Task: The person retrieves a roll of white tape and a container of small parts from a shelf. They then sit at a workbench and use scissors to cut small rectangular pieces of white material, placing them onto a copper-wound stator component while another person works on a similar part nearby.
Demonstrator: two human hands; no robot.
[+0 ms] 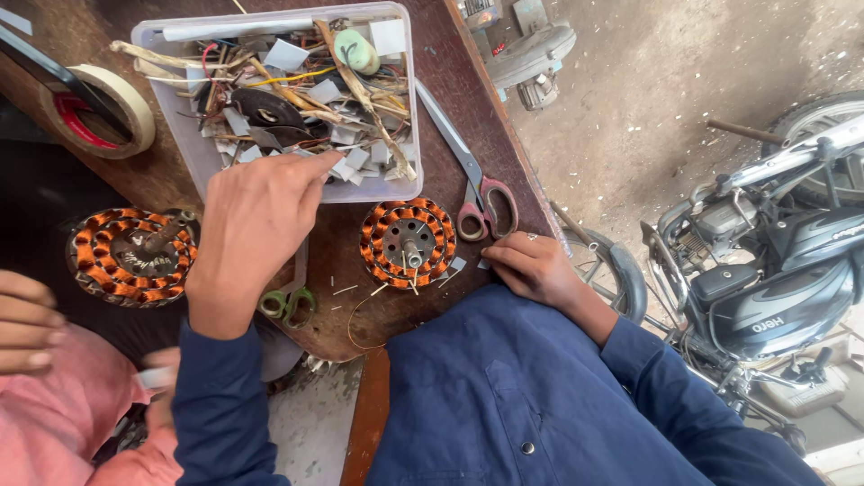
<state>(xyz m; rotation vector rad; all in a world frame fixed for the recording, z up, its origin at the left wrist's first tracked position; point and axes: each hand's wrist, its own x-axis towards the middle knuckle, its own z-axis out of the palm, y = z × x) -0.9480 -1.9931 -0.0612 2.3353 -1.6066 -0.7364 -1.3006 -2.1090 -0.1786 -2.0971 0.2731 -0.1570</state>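
Note:
My left hand (252, 229) reaches into the near edge of a clear plastic tray (184, 144) full of small white paper slips, wire scraps and sticks; its fingertips pinch among the slips, and I cannot tell whether anything is gripped. My right hand (531, 265) rests curled on the brown wooden table (450, 81), by a small paper slip. Between my hands lies a round stator with copper windings (407, 241), a few thin slips scattered by it. Red-handled scissors (477, 193) lie just beyond my right hand.
A second copper-wound stator (130, 255) sits at the left, near another person's hand (27, 322) and pink sleeve. Green-handled scissors (288, 301) lie under my left wrist. A tape roll (103, 108) is at far left. A motorcycle (774, 261) stands on the ground right of the table.

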